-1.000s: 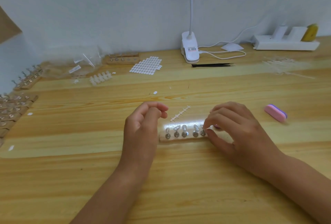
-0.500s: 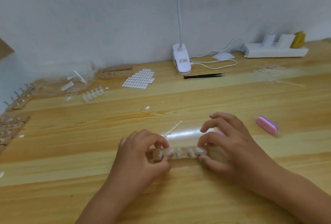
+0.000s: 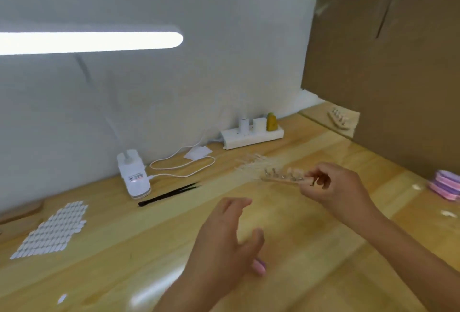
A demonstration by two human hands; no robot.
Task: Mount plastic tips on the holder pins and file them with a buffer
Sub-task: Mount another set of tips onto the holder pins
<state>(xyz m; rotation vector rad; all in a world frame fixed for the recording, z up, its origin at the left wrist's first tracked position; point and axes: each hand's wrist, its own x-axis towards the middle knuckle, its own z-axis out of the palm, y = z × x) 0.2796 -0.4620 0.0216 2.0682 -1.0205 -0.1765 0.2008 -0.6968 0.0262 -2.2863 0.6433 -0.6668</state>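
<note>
Evidently the right hand (image 3: 333,187) pinched the holder (image 3: 281,178) by its end, right of centre; the left hand (image 3: 224,244) hovered, fingers spread, above the buffer (image 3: 260,267). A level, firm hold would steady filing.

Open table (image 3: 159,242) mid-left; lamp base (image 3: 134,177), tweezers (image 3: 169,194), power strip (image 3: 251,137) at back, cardboard wall (image 3: 385,62) & buffers (image 3: 445,184) rt.

- No wording, brand, number or sign can be read anywhere in the head view.
- The only print in sight is on a small pale label (image 3: 136,177) on the front of the white plastic clip-on lamp base (image 3: 131,163), which stands on the light wooden table (image 3: 149,249) by the wall. The lettering is too blurred to make out.
</note>
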